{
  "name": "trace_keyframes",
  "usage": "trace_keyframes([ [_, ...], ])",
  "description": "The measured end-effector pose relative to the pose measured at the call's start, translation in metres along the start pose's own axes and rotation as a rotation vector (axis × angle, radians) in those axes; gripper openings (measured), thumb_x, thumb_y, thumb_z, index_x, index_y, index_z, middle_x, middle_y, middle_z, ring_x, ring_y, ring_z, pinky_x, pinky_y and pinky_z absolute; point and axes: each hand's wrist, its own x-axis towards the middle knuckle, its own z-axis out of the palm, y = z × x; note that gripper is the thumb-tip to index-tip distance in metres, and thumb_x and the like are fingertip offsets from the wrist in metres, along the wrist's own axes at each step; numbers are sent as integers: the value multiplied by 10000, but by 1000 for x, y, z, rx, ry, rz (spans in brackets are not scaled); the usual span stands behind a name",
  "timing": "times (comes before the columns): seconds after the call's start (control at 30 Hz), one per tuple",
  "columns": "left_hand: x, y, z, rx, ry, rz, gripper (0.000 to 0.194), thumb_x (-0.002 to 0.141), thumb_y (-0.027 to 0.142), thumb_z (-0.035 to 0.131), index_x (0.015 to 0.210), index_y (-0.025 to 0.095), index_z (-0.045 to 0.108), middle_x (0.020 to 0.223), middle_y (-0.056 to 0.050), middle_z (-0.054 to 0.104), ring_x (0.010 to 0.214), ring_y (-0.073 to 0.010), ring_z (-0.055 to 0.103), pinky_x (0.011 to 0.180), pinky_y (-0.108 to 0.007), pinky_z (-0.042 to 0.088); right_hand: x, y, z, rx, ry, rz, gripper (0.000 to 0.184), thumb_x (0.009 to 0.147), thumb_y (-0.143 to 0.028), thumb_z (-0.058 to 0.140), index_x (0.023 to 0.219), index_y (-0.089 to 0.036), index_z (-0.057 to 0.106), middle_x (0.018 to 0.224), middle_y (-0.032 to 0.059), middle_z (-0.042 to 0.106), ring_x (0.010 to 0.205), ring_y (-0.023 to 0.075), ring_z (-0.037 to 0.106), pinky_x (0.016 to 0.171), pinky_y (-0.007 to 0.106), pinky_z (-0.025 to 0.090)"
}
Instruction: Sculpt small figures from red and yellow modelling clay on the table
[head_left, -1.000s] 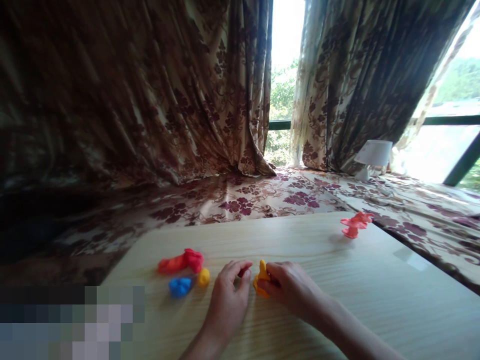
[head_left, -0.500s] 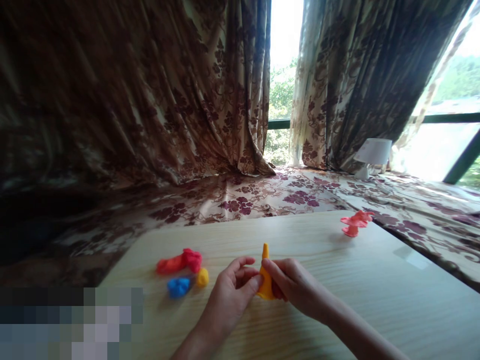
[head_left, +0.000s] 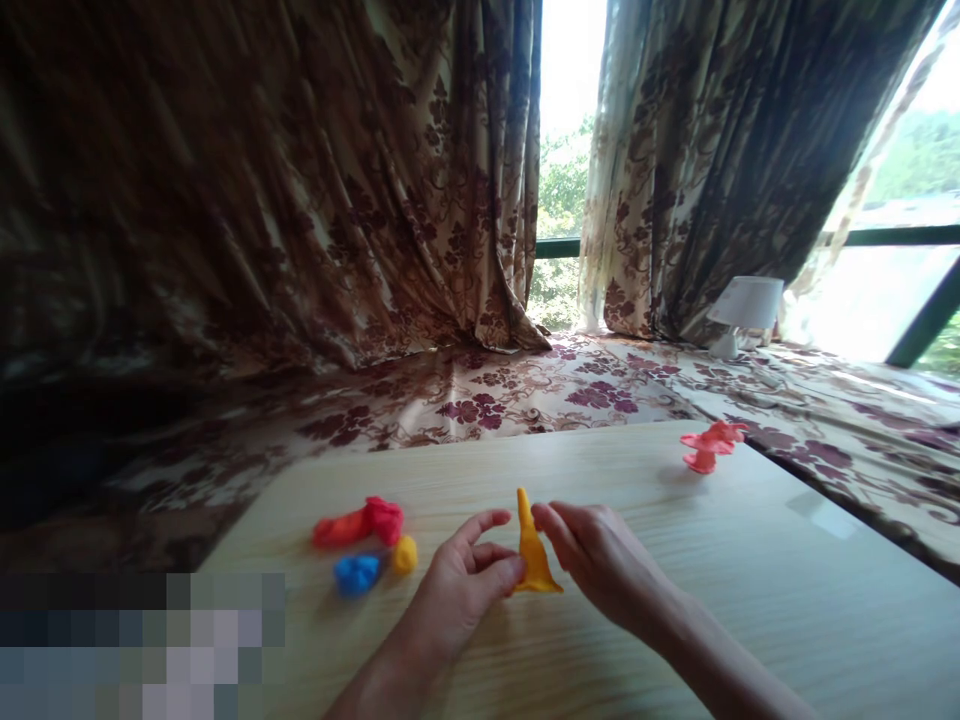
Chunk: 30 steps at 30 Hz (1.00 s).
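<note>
An orange clay cone [head_left: 532, 552] stands upright on the light wooden table [head_left: 675, 620], point up. My left hand [head_left: 461, 590] has its thumb pressed to the cone's base, fingers curled loosely. My right hand [head_left: 600, 565] hovers just right of the cone with fingers extended, fingertips close to its side but apart from it. To the left lie a red clay piece [head_left: 360, 523], a small yellow ball [head_left: 405, 553] and a blue lump [head_left: 357, 573].
A pink-red clay figure [head_left: 709, 447] stands near the table's far right corner. Behind the table lies floral fabric [head_left: 525, 390] under hanging curtains. A small white lamp [head_left: 746, 312] sits by the window. A pixelated patch covers the lower left.
The orange clay went from lying pinched between both hands to standing upright as a cone. My right hand has let go and drawn slightly right; the left thumb stays on it.
</note>
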Motion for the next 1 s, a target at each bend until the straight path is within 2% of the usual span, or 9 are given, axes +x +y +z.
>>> trace_keyframes([
  [0.1, 0, 2, -2, -69, 76, -30, 476, 683, 263, 676, 1093, 143, 465, 738, -27, 646, 642, -111, 585, 591, -209, 445, -1, -2, -9, 226, -23, -27, 368, 884, -434, 385, 1052, -181, 593, 653, -1, 594, 576, 113, 522, 535, 201, 393],
  [0.17, 1, 2, -3, -97, 89, -36, 430, 694, 273, 666, 1053, 153, 463, 725, -22, 641, 601, -99, 567, 583, -212, 448, -2, -3, -8, 304, -87, -116, 359, 848, -383, 479, 1136, -183, 560, 709, 2, 614, 606, 109, 529, 551, 198, 415],
  [0.27, 2, -1, -5, -74, 116, 54, 305, 734, 343, 621, 955, 175, 494, 705, -3, 633, 587, -94, 561, 596, -216, 456, -3, -5, 2, 293, -78, -220, 244, 824, -278, 529, 1024, -188, 634, 715, 1, 624, 603, 100, 517, 568, 200, 412],
  [0.37, 1, -4, -6, 97, 117, 241, 254, 789, 403, 540, 914, 183, 548, 747, -6, 645, 665, -111, 584, 659, -224, 471, -3, -6, 8, 301, -13, -210, 211, 832, -252, 521, 980, -184, 655, 729, 5, 637, 607, 100, 513, 584, 206, 414],
  [0.5, 0, -7, -4, 424, 128, 469, 239, 749, 326, 611, 946, 192, 612, 825, -9, 656, 765, -132, 592, 728, -219, 470, -2, -4, 7, 380, -53, -163, 233, 864, -285, 473, 912, -157, 662, 730, 14, 641, 610, 101, 511, 546, 190, 414],
  [0.63, -1, -8, -2, 591, 168, 595, 184, 771, 276, 580, 906, 183, 664, 802, -20, 654, 742, -140, 591, 706, -224, 477, -1, -3, 8, 382, -62, -158, 233, 856, -284, 485, 813, -140, 663, 685, 10, 628, 590, 95, 503, 534, 180, 414],
  [0.8, -2, -6, -1, 569, 151, 610, 178, 780, 250, 563, 882, 177, 690, 806, -34, 665, 748, -152, 607, 696, -227, 484, -2, -3, 11, 386, -42, -165, 263, 864, -286, 470, 789, -134, 671, 653, 12, 622, 566, 88, 501, 518, 173, 416],
  [1.0, -5, -3, 2, 469, 178, 484, 202, 762, 307, 594, 882, 168, 679, 821, -42, 669, 793, -175, 608, 733, -232, 480, -4, -5, 10, 411, -21, -144, 339, 893, -344, 418, 826, -136, 676, 633, 15, 612, 564, 92, 520, 525, 180, 425],
])
